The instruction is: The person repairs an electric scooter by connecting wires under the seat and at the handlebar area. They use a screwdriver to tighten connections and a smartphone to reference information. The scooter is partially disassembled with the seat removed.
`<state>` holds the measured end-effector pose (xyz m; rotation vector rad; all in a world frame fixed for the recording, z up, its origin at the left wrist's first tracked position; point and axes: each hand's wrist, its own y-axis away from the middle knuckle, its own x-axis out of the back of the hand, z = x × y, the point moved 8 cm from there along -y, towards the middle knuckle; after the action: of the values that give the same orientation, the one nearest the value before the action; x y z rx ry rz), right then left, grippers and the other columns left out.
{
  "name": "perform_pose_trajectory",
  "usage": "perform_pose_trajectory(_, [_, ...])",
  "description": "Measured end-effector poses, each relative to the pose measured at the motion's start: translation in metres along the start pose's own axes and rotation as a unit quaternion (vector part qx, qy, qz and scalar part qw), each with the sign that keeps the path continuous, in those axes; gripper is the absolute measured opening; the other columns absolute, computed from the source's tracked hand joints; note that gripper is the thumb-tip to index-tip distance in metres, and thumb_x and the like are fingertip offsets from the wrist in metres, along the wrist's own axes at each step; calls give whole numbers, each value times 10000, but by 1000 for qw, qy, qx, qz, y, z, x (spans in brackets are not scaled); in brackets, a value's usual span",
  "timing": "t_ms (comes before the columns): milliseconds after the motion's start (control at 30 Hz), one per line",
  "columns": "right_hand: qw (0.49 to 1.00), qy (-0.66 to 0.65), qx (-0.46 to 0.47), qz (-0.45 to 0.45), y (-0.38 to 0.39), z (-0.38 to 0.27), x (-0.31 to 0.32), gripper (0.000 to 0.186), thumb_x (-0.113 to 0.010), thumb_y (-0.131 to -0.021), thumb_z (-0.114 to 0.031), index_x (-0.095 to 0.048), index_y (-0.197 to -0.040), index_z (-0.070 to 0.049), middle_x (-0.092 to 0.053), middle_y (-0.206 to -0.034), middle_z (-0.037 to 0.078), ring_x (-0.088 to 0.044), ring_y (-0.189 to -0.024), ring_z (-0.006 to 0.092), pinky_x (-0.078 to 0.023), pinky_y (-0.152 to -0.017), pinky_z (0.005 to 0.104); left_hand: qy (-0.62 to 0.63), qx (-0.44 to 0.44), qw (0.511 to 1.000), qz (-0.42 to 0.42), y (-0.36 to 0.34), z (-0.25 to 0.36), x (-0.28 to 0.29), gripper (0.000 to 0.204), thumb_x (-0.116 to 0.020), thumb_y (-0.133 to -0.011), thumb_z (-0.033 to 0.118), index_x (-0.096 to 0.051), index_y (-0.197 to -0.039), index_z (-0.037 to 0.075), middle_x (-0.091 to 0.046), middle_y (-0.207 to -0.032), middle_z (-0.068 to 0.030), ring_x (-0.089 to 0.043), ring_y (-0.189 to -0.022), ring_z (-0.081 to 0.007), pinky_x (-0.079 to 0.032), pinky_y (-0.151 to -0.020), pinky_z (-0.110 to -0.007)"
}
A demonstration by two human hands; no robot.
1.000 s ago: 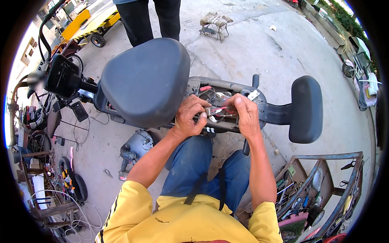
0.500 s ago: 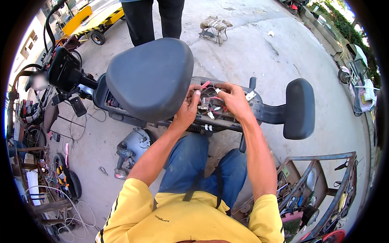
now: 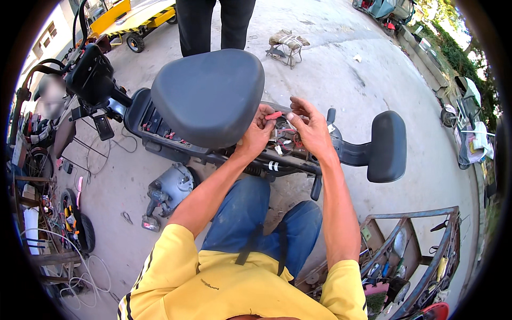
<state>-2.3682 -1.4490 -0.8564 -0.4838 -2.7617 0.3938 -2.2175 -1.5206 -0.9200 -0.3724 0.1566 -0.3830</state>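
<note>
An electric scooter stands crosswise before me, its dark seat (image 3: 208, 98) over the left part of the frame. Just right of the seat, my left hand (image 3: 257, 133) pinches a red wire connector (image 3: 274, 115). Close by on the right is my right hand (image 3: 313, 130), its fingers raised and parted from the thumb, with nothing visible between them. Below and between both hands lies a tangle of wires with small plugs (image 3: 281, 144) in the open compartment. The padded backrest (image 3: 388, 146) sits at the scooter's right end.
A cordless power tool (image 3: 156, 198) lies on the concrete near a round metal part (image 3: 178, 181). At lower right is a metal-framed rack (image 3: 410, 214) of tools. A person in dark trousers (image 3: 213, 26) stands beyond the seat; a small folding stool (image 3: 288, 45) is farther right.
My right fingers have spread apart and lifted from the white plug they were at. The red connector now shows more plainly in my left hand. The whole view has shifted slightly.
</note>
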Motion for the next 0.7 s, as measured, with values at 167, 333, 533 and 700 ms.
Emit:
perform_pose_trajectory(167, [995,39,-59,-74,-11,-4,-19,270,-727,-979,-148,-729,-1155,57,-753,-927,97,-664,-817,135,-549,-767,307,3,-9,1000,4,-2,-1,3,237,-680,-942,-81,-598,-1139,22,-656,-910,8,-586,-759,-33,-466,-648,-193])
perform_pose_trajectory(333, [990,-84,-112,-3,-6,37,-3,247,-645,-1056,-173,-746,-1053,52,-732,-877,60,-607,-774,93,-503,-686,284,21,54,998,-25,-6,5,-11,206,-693,-963,-32,-616,-1149,10,-674,-927,-3,-600,-771,-48,-495,-679,-213])
perform_pose_trajectory(533, [978,-143,-149,32,4,49,-5,298,-604,-1084,-230,-743,-1044,30,-680,-831,24,-560,-741,86,-470,-661,273,31,53,996,-64,-5,-4,-10,208,-693,-976,-1,-644,-1178,12,-682,-937,-4,-617,-794,-59,-521,-724,-226])
perform_pose_trajectory(700, [974,-157,-157,40,4,55,-5,316,-609,-1082,-256,-745,-1033,25,-675,-827,20,-554,-732,79,-456,-647,264,29,54,995,-73,-4,-3,-11,186,-686,-981,0,-662,-1164,15,-681,-938,2,-614,-800,-54,-520,-723,-224])
